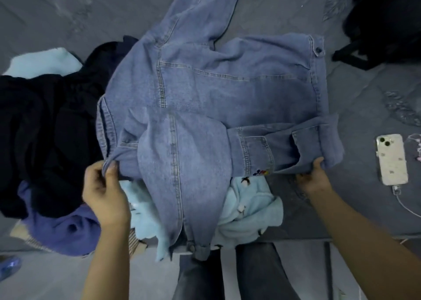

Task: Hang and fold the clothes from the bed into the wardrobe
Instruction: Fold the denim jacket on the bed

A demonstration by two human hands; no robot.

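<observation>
- head view looks down on a denim jacket spread back-up across the bed, one sleeve folded over its middle and hanging off the near edge, the other running away toward the top of the view.
- left hand pinches the jacket's collar-side edge, fingers curled around the cloth; right hand grips the hem corner at the other end, fingertips tucked under the denim.
- judged from this, the fold of the jacket is only partly made: one sleeve is in, the far sleeve is still out, and the body is not yet doubled over.
- plenty looks left: a black garment heaped to the left, a purple top below it, and a pale blue fleece piece lying under the jacket, all unfolded.
- no wardrobe or hanger shows, so nothing can be said of what is already put away.
- bed cover is grey with a faint leaf pattern; a phone lies face down at the right, plugged into a white cable, and a black bag sits at the far right corner.
- pale floor and the person's dark trouser legs show below the bed's edge.
</observation>
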